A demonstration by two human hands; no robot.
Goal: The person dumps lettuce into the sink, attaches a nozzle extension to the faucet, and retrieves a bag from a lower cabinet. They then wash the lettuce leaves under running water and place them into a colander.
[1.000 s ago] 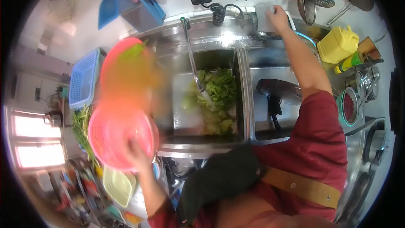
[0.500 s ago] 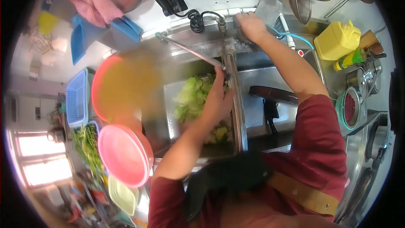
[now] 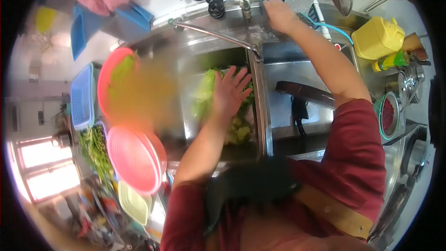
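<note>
My left hand (image 3: 228,94) is open, fingers spread and palm turned up, over the leafy green lettuce (image 3: 204,92) in the left sink basin (image 3: 186,146). It holds nothing. At the back ledge of the sink, my right hand (image 3: 281,16) has its fingers curled over something small that they hide. Between the hands, a long metal faucet spout (image 3: 213,35) swings out to the left above the left basin. The right basin (image 3: 283,72) holds a dark curved strip (image 3: 304,92) and a black object (image 3: 299,114) that I cannot name.
Left of the sink are a red-pink basin (image 3: 104,88) with greens, a pink basin (image 3: 132,160), a blue basket (image 3: 82,100) and leafy stalks (image 3: 95,151). A yellow jug (image 3: 378,38) stands at right. A lens smear blurs the left middle.
My left hand has left the base of the spout and turned palm up with its fingers spread over the lettuce. My right hand stays at the back ledge. The view has shifted slightly.
</note>
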